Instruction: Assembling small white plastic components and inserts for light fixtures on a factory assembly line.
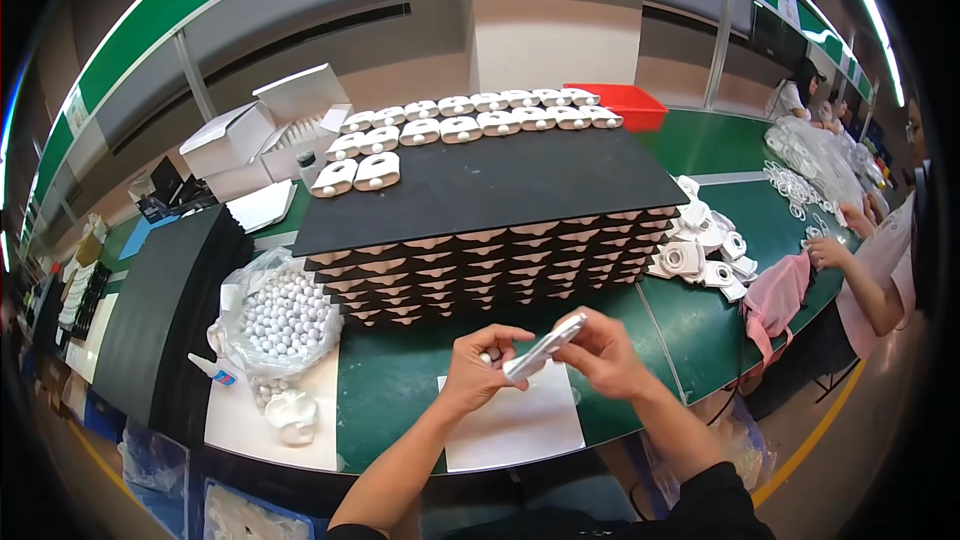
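Observation:
Both my hands meet over a white paper sheet (520, 430) at the front of the green table (690, 310). My right hand (600, 350) grips a flat white plastic part (545, 348), tilted up to the right. My left hand (480, 365) pinches the part's lower end and seems to hold a small white ball against it. Behind my hands stands a stack of black foam sheets (490, 240) layered with white parts. On the top sheet lie two rows of white parts (470, 120).
A clear bag of small white balls (285, 315) lies left of the stack, a glue bottle (215, 370) beside it. Black foam sheets (165, 310) pile at far left. Loose white parts (705, 250) lie right. White boxes (260, 130), a red bin (615, 100); a person (870, 260) works right.

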`<state>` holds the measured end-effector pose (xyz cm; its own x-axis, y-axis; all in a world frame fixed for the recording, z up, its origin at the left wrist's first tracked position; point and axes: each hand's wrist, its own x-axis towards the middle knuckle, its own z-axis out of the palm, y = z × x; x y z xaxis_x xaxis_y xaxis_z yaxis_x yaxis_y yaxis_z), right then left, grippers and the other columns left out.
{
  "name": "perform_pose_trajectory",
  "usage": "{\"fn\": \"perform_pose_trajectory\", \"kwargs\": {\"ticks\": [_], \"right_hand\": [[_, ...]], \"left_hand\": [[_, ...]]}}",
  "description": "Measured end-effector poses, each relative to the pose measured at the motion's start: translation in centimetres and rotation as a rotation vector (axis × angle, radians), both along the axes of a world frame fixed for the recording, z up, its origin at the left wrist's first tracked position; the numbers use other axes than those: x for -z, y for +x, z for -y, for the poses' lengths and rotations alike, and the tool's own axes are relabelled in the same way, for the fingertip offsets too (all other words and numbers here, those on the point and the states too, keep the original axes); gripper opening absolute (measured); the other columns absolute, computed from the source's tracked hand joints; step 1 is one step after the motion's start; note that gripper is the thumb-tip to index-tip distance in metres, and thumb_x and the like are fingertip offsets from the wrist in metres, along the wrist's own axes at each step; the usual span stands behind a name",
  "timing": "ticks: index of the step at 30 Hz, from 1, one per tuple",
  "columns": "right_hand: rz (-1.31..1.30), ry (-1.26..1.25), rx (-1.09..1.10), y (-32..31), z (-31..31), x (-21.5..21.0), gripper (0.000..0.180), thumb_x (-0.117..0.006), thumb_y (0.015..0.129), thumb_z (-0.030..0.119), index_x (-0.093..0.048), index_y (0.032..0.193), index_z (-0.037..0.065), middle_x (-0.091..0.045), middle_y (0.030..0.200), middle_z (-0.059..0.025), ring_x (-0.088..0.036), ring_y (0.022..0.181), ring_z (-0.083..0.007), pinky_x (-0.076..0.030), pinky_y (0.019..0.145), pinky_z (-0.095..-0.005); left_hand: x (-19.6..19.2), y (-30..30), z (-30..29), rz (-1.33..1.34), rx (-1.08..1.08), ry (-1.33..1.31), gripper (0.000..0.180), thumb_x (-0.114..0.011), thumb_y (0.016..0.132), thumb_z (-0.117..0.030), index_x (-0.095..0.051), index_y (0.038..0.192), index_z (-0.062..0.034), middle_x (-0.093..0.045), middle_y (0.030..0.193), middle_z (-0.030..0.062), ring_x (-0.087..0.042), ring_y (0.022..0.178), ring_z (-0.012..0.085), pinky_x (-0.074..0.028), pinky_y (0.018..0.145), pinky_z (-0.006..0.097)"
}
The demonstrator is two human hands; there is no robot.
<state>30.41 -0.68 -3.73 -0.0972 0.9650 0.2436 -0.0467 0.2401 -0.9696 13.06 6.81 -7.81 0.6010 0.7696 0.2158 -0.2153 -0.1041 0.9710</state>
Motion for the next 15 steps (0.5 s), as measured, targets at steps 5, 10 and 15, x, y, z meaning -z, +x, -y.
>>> {"fn": "perform_pose_trajectory", "kwargs": {"ticks": [5, 10, 15], "right_hand": [[0.094, 0.321, 0.098, -2.2, -5.6, -7.5, 0.025, -0.056, 0.081, -0.001, -0.047, 0.104, 0.001, -0.057, 0.086, -0.0043, -0.055, 0.077, -0.0085, -0.045, 0.069, -0.0223], [0.43, 0.415, 0.317, -2.8, -14.7, -11.1, 0.03, -0.057, 0.082, 0.008, -0.047, 0.108, -0.002, -0.06, 0.076, -0.0055, -0.053, 0.065, -0.0095, -0.04, 0.056, -0.0213], [0.49, 0.022, 0.333, -2.8, -23.2, -10.6, 0.025, -0.061, 0.075, 0.014, -0.061, 0.09, -0.006, -0.057, 0.067, -0.0071, -0.051, 0.056, -0.0124, -0.041, 0.052, -0.0253]], "left_hand": [[0.7, -0.9, -1.9, 0.247, 0.141, -0.436, 0.022, -0.055, 0.085, -0.018, -0.054, 0.104, -0.0072, -0.043, 0.067, -0.0027, -0.035, 0.053, 0.005, -0.027, 0.039, 0.018], [1.1, -1.4, -2.7, 0.52, 0.198, -0.825, 0.033, -0.042, 0.092, -0.034, -0.054, 0.105, -0.0063, -0.039, 0.069, -0.0016, -0.032, 0.054, 0.0068, -0.022, 0.038, 0.017], [1.3, -0.9, -2.6, 0.525, 0.161, -0.922, 0.023, -0.048, 0.086, -0.013, -0.049, 0.108, -0.0053, -0.047, 0.081, 0.0036, -0.036, 0.055, 0.01, -0.025, 0.037, 0.017]]}}
